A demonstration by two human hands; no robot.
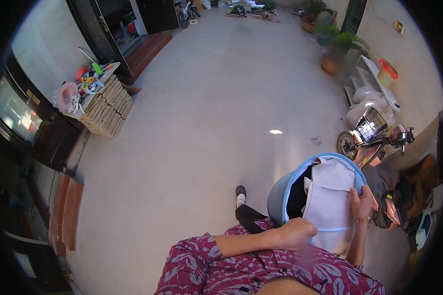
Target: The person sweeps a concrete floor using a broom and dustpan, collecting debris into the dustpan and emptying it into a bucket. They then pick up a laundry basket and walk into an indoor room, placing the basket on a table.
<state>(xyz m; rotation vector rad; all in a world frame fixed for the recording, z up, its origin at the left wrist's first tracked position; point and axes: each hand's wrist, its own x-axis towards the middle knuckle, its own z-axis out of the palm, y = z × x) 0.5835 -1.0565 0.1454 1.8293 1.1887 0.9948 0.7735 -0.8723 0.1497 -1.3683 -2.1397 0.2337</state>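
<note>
We've got the white cloth (332,201) across the blue tub (276,196), long axis pointing away from us, ahead-right of our left grip (298,232) (fingertips hidden, can't tell), touching our right grip (362,204), which pinches the tub's right rim.

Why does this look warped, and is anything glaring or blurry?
All in the head view: fisheye distortion bends straight edges toward the black corners; glare on the door glass and a bright floor patch; hazy blur over a potted plant and part of the patterned clothing.
</note>
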